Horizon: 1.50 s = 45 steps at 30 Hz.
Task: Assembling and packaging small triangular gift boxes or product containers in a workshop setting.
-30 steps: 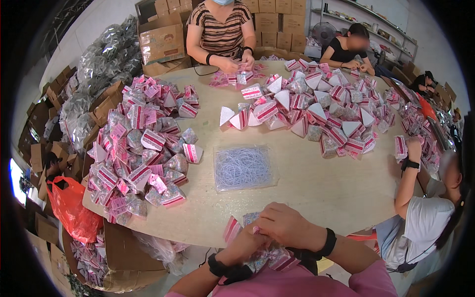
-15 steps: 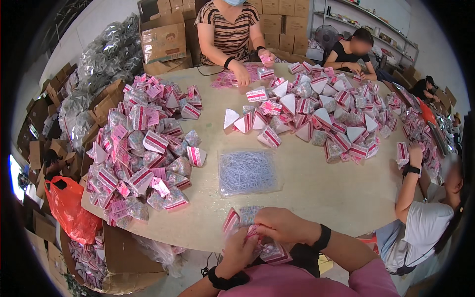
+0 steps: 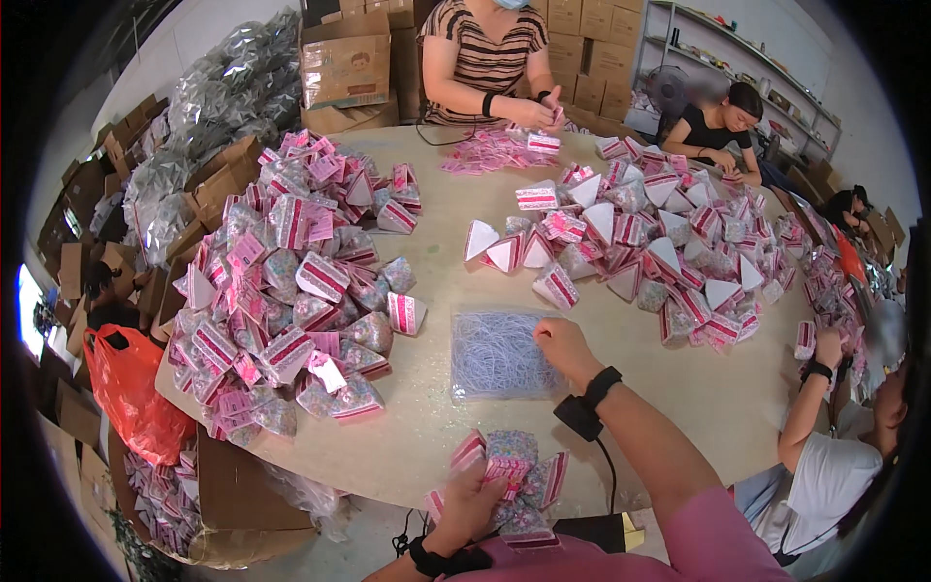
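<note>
My left hand (image 3: 471, 502) is closed round a cluster of clear packets (image 3: 511, 454) filled with small pastel bits, with pink-and-white cake-slice-shaped pieces among them. The cluster hangs at the table's near edge, in front of me. A pink card (image 3: 505, 469) shows beside the thumb. My right hand (image 3: 564, 351) is over the right side of a clear flat tray (image 3: 470, 396) full of thin white strings (image 3: 499, 351). Its fingers are drawn together in a pinch; whatever lies between them is too small to make out.
A large heap of cake-slice packets (image 3: 281, 291) covers the table's left side, another (image 3: 669, 233) its right. Across the table a person (image 3: 485, 58) handles pink cards (image 3: 495, 150); others work at the right. Below left stand an open carton (image 3: 247, 495) and a red bag (image 3: 136, 393).
My right hand has left the packets and moved forward to the string tray. My left hand keeps hold of the cluster. The view has shifted, so the table sits further right.
</note>
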Each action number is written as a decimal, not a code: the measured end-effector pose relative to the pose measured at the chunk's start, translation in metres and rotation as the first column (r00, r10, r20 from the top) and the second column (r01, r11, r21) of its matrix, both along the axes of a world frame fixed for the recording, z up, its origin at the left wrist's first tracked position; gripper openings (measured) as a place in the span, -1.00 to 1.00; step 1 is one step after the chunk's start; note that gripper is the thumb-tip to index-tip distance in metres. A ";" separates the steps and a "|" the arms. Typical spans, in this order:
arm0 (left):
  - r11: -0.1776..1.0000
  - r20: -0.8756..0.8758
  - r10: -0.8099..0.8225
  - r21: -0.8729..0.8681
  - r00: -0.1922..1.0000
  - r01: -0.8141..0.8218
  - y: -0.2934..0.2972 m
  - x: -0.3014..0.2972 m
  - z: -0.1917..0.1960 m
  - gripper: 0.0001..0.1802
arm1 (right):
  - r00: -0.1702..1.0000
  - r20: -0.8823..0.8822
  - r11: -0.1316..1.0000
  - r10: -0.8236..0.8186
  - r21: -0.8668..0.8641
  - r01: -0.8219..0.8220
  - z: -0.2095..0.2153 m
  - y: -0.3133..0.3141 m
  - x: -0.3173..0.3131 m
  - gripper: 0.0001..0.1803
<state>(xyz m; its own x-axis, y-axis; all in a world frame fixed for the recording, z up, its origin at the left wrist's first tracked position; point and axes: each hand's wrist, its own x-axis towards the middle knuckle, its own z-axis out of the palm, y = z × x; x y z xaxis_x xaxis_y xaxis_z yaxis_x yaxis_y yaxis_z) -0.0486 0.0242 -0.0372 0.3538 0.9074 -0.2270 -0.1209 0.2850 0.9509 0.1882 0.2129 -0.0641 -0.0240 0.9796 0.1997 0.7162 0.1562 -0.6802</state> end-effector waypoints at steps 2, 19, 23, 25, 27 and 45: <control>0.999 0.046 0.014 -0.041 0.999 -0.012 0.001 0.000 0.002 -0.79 | 0.991 0.120 0.999 -0.053 0.005 0.052 -0.004 0.007 -0.013 -0.83; 1.000 -0.045 -0.012 -0.009 0.999 0.012 0.003 0.009 0.000 -0.90 | 0.860 -0.504 0.968 -0.087 -0.247 -0.046 0.056 -0.015 0.020 -0.83; 1.000 -0.016 0.014 -0.019 1.000 -0.015 0.002 0.012 0.001 -0.90 | 0.639 -0.758 0.923 -0.131 -0.329 -0.200 0.100 -0.047 0.026 -0.84; 0.999 -0.003 0.026 -0.018 1.000 -0.026 0.001 0.017 0.010 -0.91 | 0.641 -0.759 0.922 -0.117 -0.323 -0.214 0.116 -0.063 0.032 -0.85; 0.999 0.015 0.035 0.015 0.999 -0.035 -0.001 0.024 0.015 -0.90 | 0.678 -0.731 0.934 -0.074 -0.289 -0.209 0.129 -0.077 0.041 -0.87; 0.938 0.316 -0.167 -0.242 0.934 0.249 -0.025 0.093 0.055 -0.74 | 0.926 -0.373 0.970 0.064 -0.195 -0.146 0.193 -0.234 0.062 -0.89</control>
